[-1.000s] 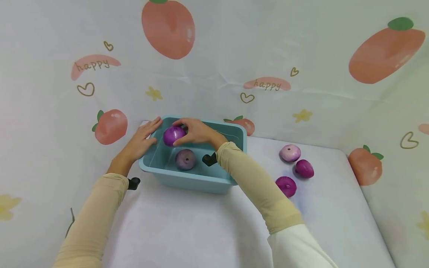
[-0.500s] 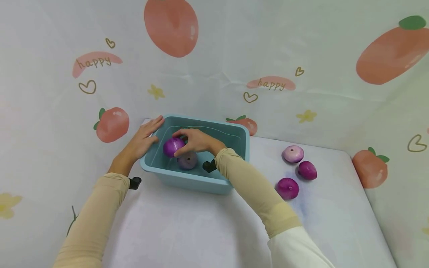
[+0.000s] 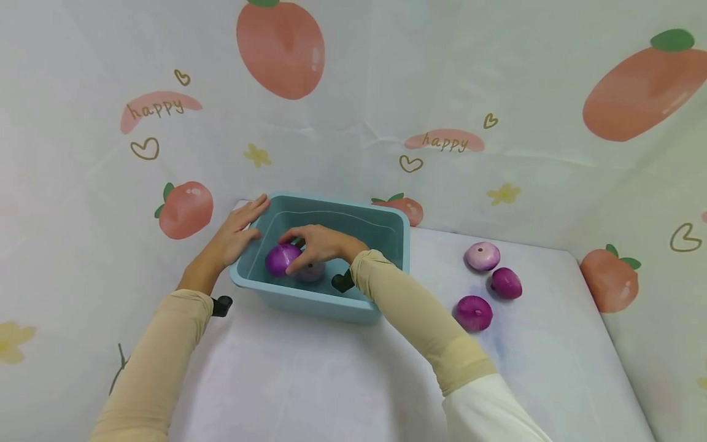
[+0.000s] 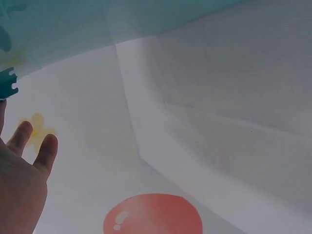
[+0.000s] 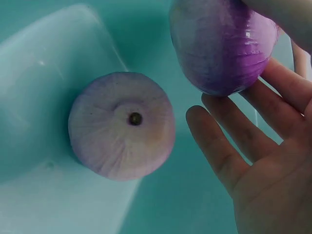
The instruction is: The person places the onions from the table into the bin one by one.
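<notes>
Purple onion [image 3: 280, 261] is partly hidden by the right grip [image 3: 323, 243].

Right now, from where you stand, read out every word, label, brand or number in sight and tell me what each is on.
"happy": on the left pink patch printed on the backdrop.
"happy": on the right pink patch of the same backdrop.
No lettering shows on the blue bin or the held purple onion; no labels, brands or numbers can be read anywhere.
</notes>
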### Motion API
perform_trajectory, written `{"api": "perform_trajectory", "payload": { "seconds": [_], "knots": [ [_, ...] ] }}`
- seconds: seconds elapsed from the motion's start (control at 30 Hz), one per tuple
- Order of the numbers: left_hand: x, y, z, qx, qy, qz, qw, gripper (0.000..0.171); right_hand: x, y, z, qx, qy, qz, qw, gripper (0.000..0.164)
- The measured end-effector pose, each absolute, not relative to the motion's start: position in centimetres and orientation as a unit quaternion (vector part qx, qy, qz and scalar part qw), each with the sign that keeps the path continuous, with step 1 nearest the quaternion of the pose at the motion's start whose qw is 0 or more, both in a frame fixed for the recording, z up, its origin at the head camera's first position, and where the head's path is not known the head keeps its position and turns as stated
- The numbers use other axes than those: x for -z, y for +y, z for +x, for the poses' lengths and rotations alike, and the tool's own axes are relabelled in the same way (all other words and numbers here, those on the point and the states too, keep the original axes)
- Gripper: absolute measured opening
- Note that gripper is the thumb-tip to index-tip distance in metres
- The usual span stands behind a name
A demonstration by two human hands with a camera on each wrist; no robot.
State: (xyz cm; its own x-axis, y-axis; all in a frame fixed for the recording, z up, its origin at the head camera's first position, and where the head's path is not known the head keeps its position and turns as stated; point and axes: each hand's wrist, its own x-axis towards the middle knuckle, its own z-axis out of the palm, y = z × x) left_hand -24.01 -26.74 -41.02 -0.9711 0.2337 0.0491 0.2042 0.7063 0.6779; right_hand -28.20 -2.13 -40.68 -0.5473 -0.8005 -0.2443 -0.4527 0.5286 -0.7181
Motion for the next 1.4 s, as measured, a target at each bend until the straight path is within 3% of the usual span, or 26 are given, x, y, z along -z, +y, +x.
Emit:
{"api": "perform_trajectory", "payload": {
  "seconds": [0.37, 0.6, 1.07, 1.4],
  "knots": [
    [41.0, -26.6, -23.9, -0.366, 0.923, 0.117, 0.013, 0.070, 40.8, -2.1, -28.2, 0.308, 0.797, -0.394, 0.338, 0.082],
    [40.9, -26.6, -23.7, -0.363, 0.925, 0.114, 0.015, 0.069, 40.8, -2.0, -28.3, 0.308, 0.792, -0.408, 0.334, 0.081],
    [41.0, -26.3, -24.3, -0.351, 0.927, 0.128, 0.017, 0.070, 38.8, -0.7, -28.9, 0.349, 0.797, -0.398, 0.291, 0.073],
    [40.9, -26.5, -24.0, -0.346, 0.930, 0.124, 0.018, 0.069, 35.8, 3.0, -28.6, 0.384, 0.815, -0.358, 0.244, 0.064]
  ]
}}
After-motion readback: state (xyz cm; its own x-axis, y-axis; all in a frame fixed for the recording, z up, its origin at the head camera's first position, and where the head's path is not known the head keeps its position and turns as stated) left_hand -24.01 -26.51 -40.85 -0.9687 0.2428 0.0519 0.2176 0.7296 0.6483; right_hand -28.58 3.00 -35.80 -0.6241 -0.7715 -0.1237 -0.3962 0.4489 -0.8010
